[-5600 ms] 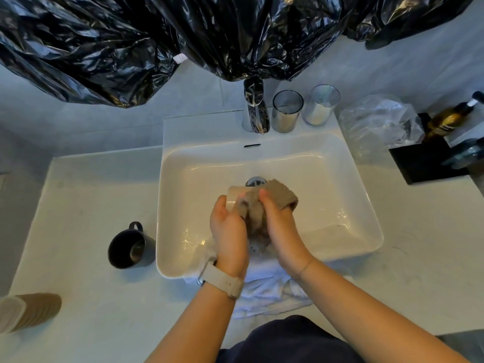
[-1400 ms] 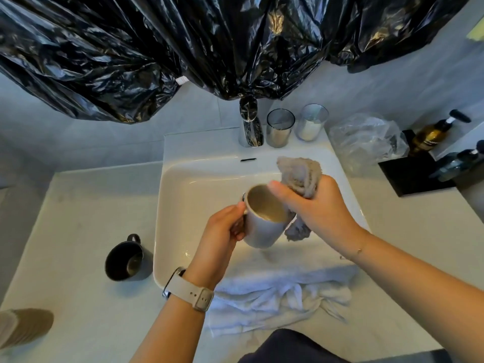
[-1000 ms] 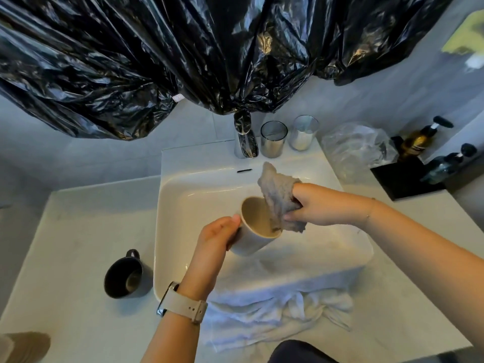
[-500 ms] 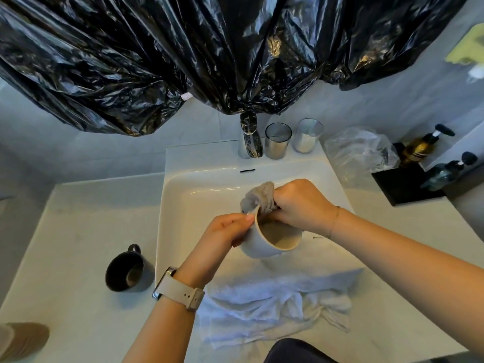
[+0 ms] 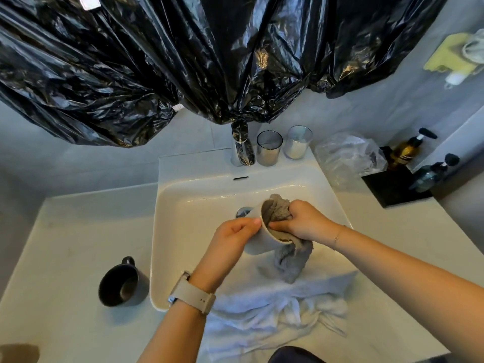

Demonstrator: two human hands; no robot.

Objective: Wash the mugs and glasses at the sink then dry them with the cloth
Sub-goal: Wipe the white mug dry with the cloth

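Note:
Over the white sink (image 5: 183, 200), my left hand (image 5: 230, 239) grips a white mug (image 5: 259, 243), tilted with its mouth toward the right. My right hand (image 5: 303, 222) holds a grey cloth (image 5: 290, 260) and pushes part of it into the mug's mouth; the rest of the cloth hangs below the mug. A dark mug (image 5: 121, 284) stands on the counter left of the sink. Two glasses (image 5: 269, 148) (image 5: 298, 141) stand on the sink's back ledge, right of the tap (image 5: 242, 148).
A white towel (image 5: 275, 315) lies crumpled over the sink's front edge. Black plastic sheeting (image 5: 183, 56) hangs above the tap. A clear plastic bag (image 5: 348, 155), a black tray (image 5: 395, 184) and pump bottles (image 5: 404, 150) sit at the right. A tan object (image 5: 18, 352) shows at the lower left.
The white mug has tipped from mouth-up to lying toward the right. My right hand has pushed the cloth deeper into it, and the cloth's loose end now hangs below the mug.

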